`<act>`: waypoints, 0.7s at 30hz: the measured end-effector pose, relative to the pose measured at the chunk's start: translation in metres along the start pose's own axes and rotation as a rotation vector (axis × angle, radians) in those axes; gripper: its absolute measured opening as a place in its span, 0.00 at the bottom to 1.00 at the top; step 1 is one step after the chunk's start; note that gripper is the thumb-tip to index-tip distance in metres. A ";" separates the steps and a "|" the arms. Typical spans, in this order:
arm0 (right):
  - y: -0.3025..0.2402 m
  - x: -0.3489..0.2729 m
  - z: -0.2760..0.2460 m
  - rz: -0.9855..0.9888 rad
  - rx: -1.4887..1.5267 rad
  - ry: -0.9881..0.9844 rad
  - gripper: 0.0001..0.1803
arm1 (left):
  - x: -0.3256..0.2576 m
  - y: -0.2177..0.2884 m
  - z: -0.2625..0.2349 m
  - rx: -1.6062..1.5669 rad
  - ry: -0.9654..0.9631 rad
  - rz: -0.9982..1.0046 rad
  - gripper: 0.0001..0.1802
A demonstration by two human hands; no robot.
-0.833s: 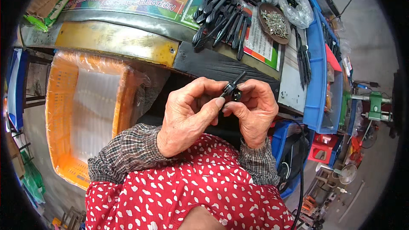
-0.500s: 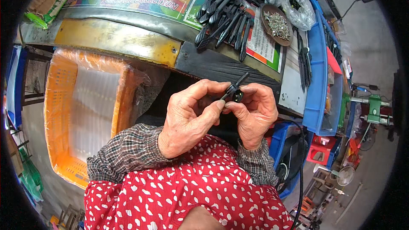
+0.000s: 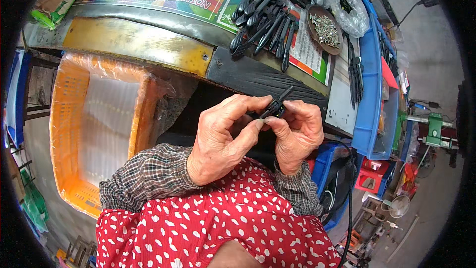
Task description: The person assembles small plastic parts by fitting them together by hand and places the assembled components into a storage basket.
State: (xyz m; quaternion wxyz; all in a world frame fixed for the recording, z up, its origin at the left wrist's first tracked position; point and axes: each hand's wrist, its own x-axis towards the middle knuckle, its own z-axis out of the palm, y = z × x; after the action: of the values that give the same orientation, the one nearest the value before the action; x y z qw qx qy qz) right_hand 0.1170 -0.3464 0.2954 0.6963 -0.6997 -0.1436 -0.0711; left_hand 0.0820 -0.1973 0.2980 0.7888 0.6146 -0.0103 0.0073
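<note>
From the head view, looking down, 2 hands meet in the middle, just above a red top with white spots (image 3: 218,228). The left hand (image 3: 223,141) and the right hand (image 3: 296,134) both pinch 1 small black part (image 3: 275,108). It sits between the fingertips of both hands, touching them.

The black part is long and thin. Its long side runs from about 7 o'clock up to 1 o'clock, and the top end sticks out past the fingers toward the counter (image 3: 134,44). From the left hand the part lies at about 2 o'clock. From the right hand it lies at about 11 o'clock. Both hands are just as near to it, since both hold it. The left hand is curled shut, thumb and first finger closed on the lower end. The right hand is curled shut too, fingers closed on the side of the part.

At 12 o'clock from the hands, well apart, a heap of black handles (image 3: 263,25) lies on the counter. A little round dish of screws (image 3: 325,30) sits at 1 o'clock. An orange crate (image 3: 64,119) lined with clear plastic stands at 9 o'clock. A blue bin (image 3: 369,94) stands at 3 o'clock.
</note>
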 end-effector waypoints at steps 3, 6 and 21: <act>0.000 0.000 0.000 -0.001 -0.021 0.015 0.20 | 0.000 0.001 0.003 0.031 0.028 0.034 0.19; -0.001 -0.001 0.002 0.033 -0.010 0.026 0.19 | 0.001 -0.001 0.006 0.053 0.108 0.107 0.19; -0.003 -0.001 0.007 0.025 0.036 0.071 0.17 | 0.005 0.002 0.002 0.169 0.054 0.213 0.20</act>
State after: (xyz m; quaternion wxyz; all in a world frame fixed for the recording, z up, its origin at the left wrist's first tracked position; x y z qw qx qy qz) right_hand 0.1149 -0.3397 0.2979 0.7144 -0.6857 -0.1111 -0.0846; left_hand 0.0867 -0.1992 0.3003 0.7291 0.6737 -0.0536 0.1081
